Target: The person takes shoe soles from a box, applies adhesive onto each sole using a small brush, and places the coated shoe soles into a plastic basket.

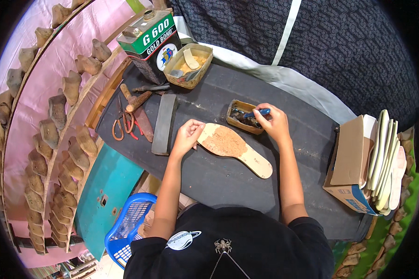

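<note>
A pale shoe insole [226, 142] with a rough brown patch over its wide part lies slantwise on the dark tabletop [209, 183]. My left hand [187, 136] pinches its wide end between thumb and fingers. In my right hand [278, 123] is a blue-handled brush [264, 112]. Its lower end is down in a small tan tub [246, 127] holding something dark, just beyond the insole. The brush's tip is hidden in the tub.
At the far left stand a metal can [151, 44] and a tub with yellowish contents [191, 83]. Scissors [121, 122], hammer-like tools [136, 100] and a grey block [164, 124] lie left. A cardboard box [349, 162] with pale insoles [381, 158] stands right; a blue basket [128, 225] sits below.
</note>
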Available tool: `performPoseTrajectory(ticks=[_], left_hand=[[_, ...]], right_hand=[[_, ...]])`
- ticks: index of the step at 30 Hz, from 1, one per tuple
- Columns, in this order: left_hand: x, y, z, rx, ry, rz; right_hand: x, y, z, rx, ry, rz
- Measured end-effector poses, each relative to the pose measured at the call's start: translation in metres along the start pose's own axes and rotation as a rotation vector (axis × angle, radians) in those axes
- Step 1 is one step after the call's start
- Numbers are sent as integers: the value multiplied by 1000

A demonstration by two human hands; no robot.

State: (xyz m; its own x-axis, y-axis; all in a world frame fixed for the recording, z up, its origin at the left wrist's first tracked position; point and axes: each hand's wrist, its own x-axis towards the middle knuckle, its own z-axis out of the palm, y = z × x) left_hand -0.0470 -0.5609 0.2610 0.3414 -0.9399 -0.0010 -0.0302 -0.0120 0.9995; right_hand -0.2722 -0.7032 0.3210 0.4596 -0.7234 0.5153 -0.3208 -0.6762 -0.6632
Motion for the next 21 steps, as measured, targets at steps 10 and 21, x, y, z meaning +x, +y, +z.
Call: performPoseTrajectory(ticks=[10,21], left_hand=[[2,2,1,-67,8,4],[1,0,1,-91,25,23]], right_hand=[[5,5,-20,292,236,80],[-10,-15,-43,507,217,72]])
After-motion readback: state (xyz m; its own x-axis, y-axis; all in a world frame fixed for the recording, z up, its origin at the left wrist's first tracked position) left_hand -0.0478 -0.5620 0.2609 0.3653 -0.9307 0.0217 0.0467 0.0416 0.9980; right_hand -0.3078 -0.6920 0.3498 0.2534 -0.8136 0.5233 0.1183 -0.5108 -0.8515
